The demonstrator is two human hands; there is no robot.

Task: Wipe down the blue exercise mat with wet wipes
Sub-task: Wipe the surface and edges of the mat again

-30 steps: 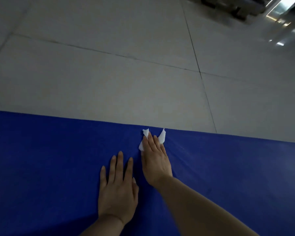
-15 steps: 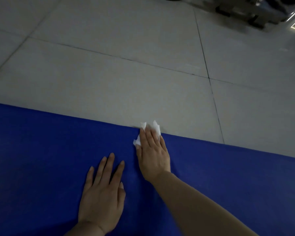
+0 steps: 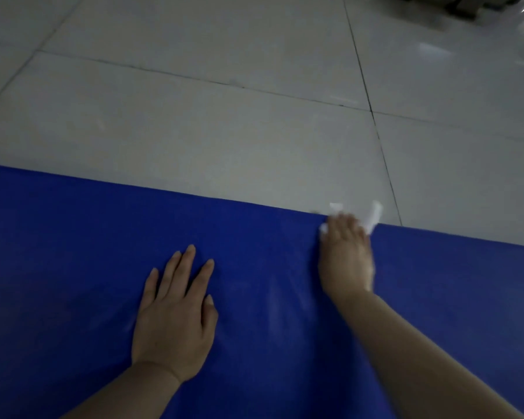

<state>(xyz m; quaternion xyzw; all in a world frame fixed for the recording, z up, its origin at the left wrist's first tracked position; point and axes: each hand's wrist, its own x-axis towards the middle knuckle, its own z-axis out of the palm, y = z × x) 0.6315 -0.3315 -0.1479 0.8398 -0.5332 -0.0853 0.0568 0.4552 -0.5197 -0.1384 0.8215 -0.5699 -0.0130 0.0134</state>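
At the mat's [image 3: 73, 267] far edge, right hand [image 3: 345, 261] pressing wipe [image 3: 372, 217], slid right; left hand [image 3: 176, 309] flat, released; more left to clean.

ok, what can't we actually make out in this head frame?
- Wet wipe: mostly hidden under the right hand; only white corners show.
- Right hand: motion-blurred, so its fingers can't be separated.
- Blue mat: cut off by the left, right and bottom edges; full extent unknown.
- Dark objects at top right: cropped, dim, unidentifiable.
- Which mat areas are already wiped: too dim.
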